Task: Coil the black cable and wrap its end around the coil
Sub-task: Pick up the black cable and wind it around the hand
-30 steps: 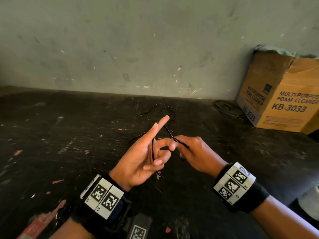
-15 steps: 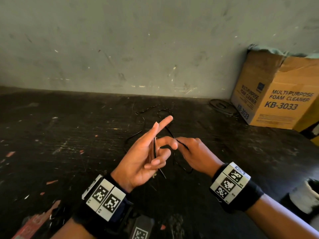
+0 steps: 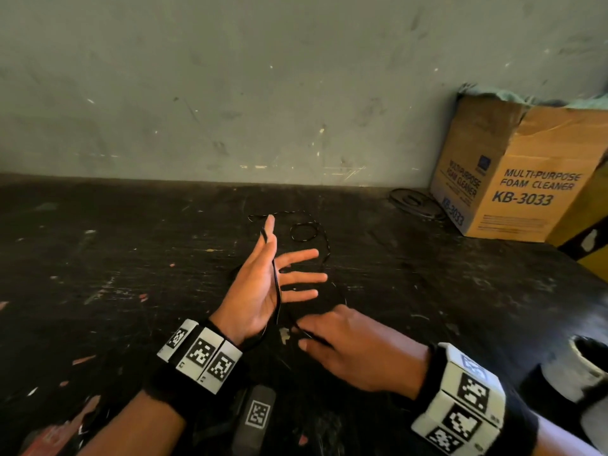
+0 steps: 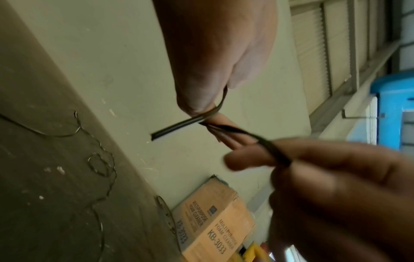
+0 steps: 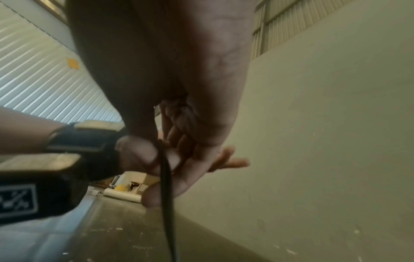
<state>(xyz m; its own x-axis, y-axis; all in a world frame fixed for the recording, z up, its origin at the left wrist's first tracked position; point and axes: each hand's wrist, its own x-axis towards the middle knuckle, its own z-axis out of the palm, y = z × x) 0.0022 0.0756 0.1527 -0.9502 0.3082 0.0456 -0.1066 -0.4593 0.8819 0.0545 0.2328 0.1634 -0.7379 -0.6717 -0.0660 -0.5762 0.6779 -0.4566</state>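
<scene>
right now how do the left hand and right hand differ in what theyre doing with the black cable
The left hand is held up with its palm showing and fingers spread straight; the right hand is lower, back of the hand up, fingers curled. The left hand pins the black cable near its end between thumb and forefinger, while the right hand pinches the cable further along, by the left wrist. Both hold the same cable and wear marker wristbands.
</scene>
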